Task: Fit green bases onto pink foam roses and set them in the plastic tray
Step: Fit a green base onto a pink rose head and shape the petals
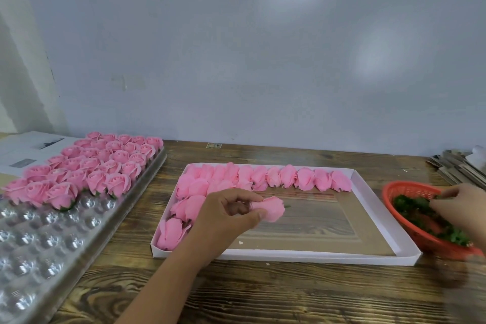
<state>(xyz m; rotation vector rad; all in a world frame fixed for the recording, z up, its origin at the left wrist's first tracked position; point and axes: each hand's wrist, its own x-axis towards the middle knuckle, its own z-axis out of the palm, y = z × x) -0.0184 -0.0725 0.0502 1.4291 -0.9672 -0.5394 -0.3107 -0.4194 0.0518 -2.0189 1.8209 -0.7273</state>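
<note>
My left hand (231,214) pinches a pink foam rose (271,208) between thumb and fingers, just above the white cardboard box (315,255). Several more loose roses (263,177) lie on their sides along the box's far and left sides. My right hand (459,205) reaches into the orange basket (405,189) of green bases (420,214), its fingertips among them; I cannot tell if it holds one. The clear plastic tray (44,258) lies at the left, with several finished roses (102,166) upright in its far cells.
A grey wall rises behind the wooden table (263,297). Newspaper (29,150) lies at the far left behind the tray. A stack of flat cards (457,166) sits at the far right.
</note>
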